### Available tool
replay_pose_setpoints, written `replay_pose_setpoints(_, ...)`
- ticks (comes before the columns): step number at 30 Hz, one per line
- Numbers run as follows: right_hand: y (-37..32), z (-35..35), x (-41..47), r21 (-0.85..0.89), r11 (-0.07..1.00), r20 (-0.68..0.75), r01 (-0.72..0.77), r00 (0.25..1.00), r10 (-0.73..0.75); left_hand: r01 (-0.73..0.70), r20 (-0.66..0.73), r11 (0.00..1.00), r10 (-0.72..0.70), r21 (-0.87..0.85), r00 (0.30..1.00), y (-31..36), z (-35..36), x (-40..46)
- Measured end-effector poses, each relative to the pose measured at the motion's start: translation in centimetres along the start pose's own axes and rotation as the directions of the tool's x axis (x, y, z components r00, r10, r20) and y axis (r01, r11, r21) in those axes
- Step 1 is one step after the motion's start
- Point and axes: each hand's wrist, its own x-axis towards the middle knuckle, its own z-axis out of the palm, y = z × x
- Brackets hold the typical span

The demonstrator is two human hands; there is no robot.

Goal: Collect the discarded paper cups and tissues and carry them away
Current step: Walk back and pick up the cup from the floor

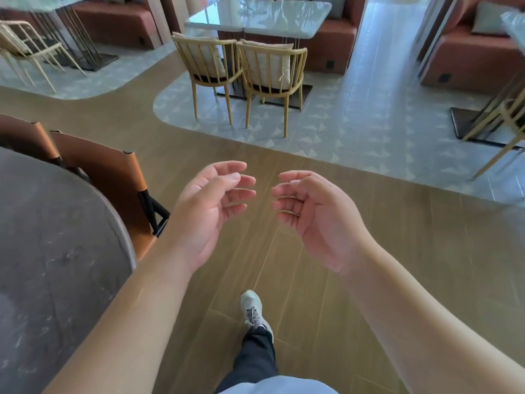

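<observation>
Two bare hands held out over a wood-plank floor (312, 280), palms facing each other, holding nothing.

A dark round surface (56, 251) sits at left beside orange chairs (113, 172); a pale table (255, 15) with two wooden chairs (241, 66) stands ahead. Left hand (210, 211) and right hand (315, 214) hang near each other, fingers (241, 179) loosely curled, released. No cups or tissues are in view.

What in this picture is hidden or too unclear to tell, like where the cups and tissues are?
- Paper cups and tissues: none shows in the head view.
- Dark round table: the left and bottom edges cut it off, so most of its top is unseen.
- Pale glossy table: glare hides small things on it.
- Second foot: only one shoe shows.
- Left hand and right hand: loosely curled, holding nothing.
</observation>
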Motion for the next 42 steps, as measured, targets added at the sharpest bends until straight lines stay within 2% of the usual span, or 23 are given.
replay_pose_setpoints(5, -0.7, 0.4, 9.7, -0.032, 0.999, -0.069, -0.036, 0.997, 0.033, -0.013, -0.010, 0.999, 0.013, 0.045, 1.000, -0.1, -2.6, 9.6)
replay_pose_setpoints(9, -2.6, 2.1, 17.8, -0.073, 0.997, -0.083, -0.035, 0.996, 0.029, -0.016, 0.003, 1.000, 0.016, 0.019, 1.000, 1.8, -5.1, 18.0)
replay_pose_setpoints(14, -5.4, 4.9, 26.3, -0.083, 0.996, -0.040, 0.021, 0.999, -0.024, -0.082, 0.009, 0.997, 0.082, 0.013, 0.997, 6.0, -8.1, 26.4)
replay_pose_setpoints(21, -7.0, 7.4, 36.2, -0.066, 0.998, 0.048, 0.019, 0.999, -0.016, -0.214, -0.128, 0.976, 0.208, -0.032, 0.970, 8.1, -11.9, 33.3)
replay_pose_setpoints(31, -6.7, 8.1, 53.8, -0.090, 0.994, 0.129, -0.065, 0.989, 0.077, -0.174, -0.229, 0.985, 0.174, 0.020, 0.958, 8.8, -16.2, 48.5)
replay_pose_setpoints(36, -9.2, 8.2, 65.6, -0.103, 0.988, 0.164, -0.117, 0.978, 0.133, -0.140, -0.314, 0.990, 0.143, 0.033, 0.939, 9.7, -17.1, 58.6)
replay_pose_setpoints(42, -12.9, 8.6, 77.7, -0.112, 0.983, 0.229, -0.148, 0.958, 0.170, -0.131, -0.342, 0.989, 0.145, 0.063, 0.929, 12.4, -16.9, 70.3)
